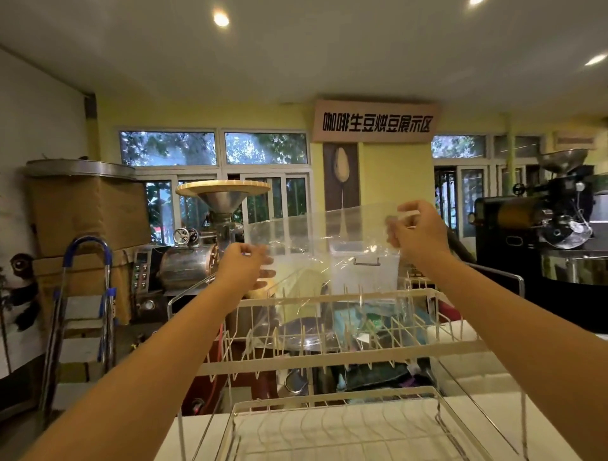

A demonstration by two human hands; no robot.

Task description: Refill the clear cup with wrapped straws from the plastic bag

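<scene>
Both hands pinch the thin, floppy plastic bag (316, 250) (very light): left hand (245, 268) at 9 o'clock, right hand (416, 227) at 2 o'clock.

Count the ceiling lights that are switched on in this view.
3. One ceiling light glows upper left of centre, one is cut off by the top edge to the right, and one sits near the right edge. More may lie outside the frame.

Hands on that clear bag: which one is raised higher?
The right hand, pinching the plastic bag at its upper corner; the left hand grips the bag's lower left edge.
</scene>
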